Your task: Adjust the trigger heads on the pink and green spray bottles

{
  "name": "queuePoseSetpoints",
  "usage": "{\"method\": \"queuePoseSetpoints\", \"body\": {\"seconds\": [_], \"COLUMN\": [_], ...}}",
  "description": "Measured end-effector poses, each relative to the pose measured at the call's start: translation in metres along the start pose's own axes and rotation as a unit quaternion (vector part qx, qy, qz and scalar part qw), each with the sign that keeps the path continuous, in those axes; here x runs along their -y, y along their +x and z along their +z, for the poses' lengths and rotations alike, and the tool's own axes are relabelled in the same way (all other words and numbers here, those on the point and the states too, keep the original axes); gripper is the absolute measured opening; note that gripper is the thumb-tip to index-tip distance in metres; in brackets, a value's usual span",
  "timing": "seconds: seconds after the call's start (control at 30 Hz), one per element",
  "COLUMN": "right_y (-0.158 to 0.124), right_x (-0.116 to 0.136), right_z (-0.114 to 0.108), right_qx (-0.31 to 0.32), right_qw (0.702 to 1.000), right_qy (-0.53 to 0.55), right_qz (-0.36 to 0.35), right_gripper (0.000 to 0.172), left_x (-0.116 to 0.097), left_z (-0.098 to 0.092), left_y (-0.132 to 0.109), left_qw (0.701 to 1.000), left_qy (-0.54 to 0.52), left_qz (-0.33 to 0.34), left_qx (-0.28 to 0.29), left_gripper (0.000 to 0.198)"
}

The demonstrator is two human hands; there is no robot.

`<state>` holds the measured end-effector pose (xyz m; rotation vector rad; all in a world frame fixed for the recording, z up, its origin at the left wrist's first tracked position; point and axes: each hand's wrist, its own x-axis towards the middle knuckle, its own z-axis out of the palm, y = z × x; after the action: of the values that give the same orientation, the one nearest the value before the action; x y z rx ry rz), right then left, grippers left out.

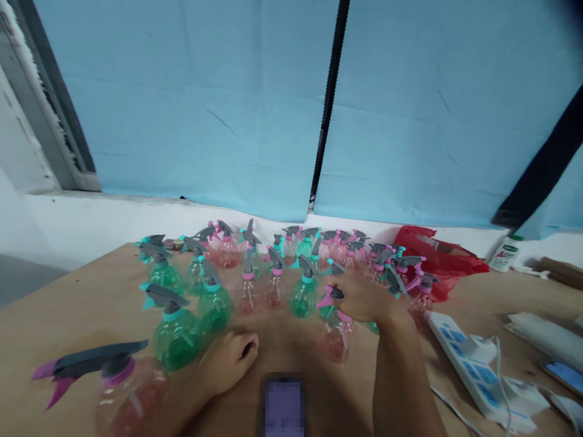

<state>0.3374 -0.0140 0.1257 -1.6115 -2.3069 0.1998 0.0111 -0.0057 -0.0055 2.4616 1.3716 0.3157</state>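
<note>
Many small spray bottles stand on a wooden table [100, 303], some green with teal collars, some pink with pink collars, all with grey trigger heads. My right hand [359, 297] is closed around the grey and pink trigger head of a pink spray bottle [336, 340] near the middle. My left hand [228, 361] rests on the table in a loose fist beside a green spray bottle [177, 337], holding nothing I can see. A large pink bottle [122, 394] stands close at the lower left.
A red plastic bag [441, 258] lies behind the bottles at the right. A white power strip [469, 364] with cables, a phone [565, 375] and white paper lie on the right. A white bottle [505, 254] stands by the wall. A blurred dark object [283, 406] lies in front of me.
</note>
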Motion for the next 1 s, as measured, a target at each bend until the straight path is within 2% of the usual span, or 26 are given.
{"method": "queuePoseSetpoints", "body": {"seconds": [0.1, 0.2, 0.37, 0.5, 0.6, 0.83, 0.9, 1.0], "right_y": [0.005, 0.013, 0.042, 0.065, 0.074, 0.081, 0.084, 0.088], "right_x": [0.022, 0.047, 0.068, 0.067, 0.06, 0.049, 0.052, 0.055], "right_z": [-0.003, 0.0, 0.031, 0.065, 0.084, 0.119, 0.131, 0.146], "right_qx": [0.021, 0.007, -0.061, -0.115, -0.134, -0.031, -0.022, -0.042], "right_qw": [1.0, 0.998, 0.976, 0.944, 0.909, 0.788, 0.782, 0.8], "right_qy": [0.013, 0.036, 0.142, 0.263, 0.362, 0.597, 0.61, 0.589], "right_qz": [-0.017, -0.055, -0.15, -0.165, -0.158, -0.147, -0.126, -0.103], "right_gripper": [0.01, 0.01, 0.019, 0.034, 0.038, 0.047, 0.043, 0.027], "left_x": [-0.001, -0.001, -0.002, -0.001, -0.002, -0.006, -0.006, -0.005], "left_z": [0.0, -0.001, -0.002, -0.001, -0.001, -0.005, -0.005, -0.005], "left_y": [0.0, 0.001, 0.001, 0.001, 0.001, 0.002, 0.002, 0.002], "left_qw": [1.0, 1.0, 1.0, 1.0, 1.0, 1.0, 1.0, 1.0], "left_qy": [0.001, 0.001, -0.01, -0.004, -0.002, -0.007, -0.006, -0.003], "left_qz": [0.002, 0.004, 0.008, 0.009, 0.008, 0.005, 0.005, 0.011], "left_qx": [0.0, 0.0, -0.001, -0.002, 0.001, 0.011, 0.012, 0.006], "left_gripper": [0.026, 0.025, 0.026, 0.026, 0.026, 0.026, 0.027, 0.027]}}
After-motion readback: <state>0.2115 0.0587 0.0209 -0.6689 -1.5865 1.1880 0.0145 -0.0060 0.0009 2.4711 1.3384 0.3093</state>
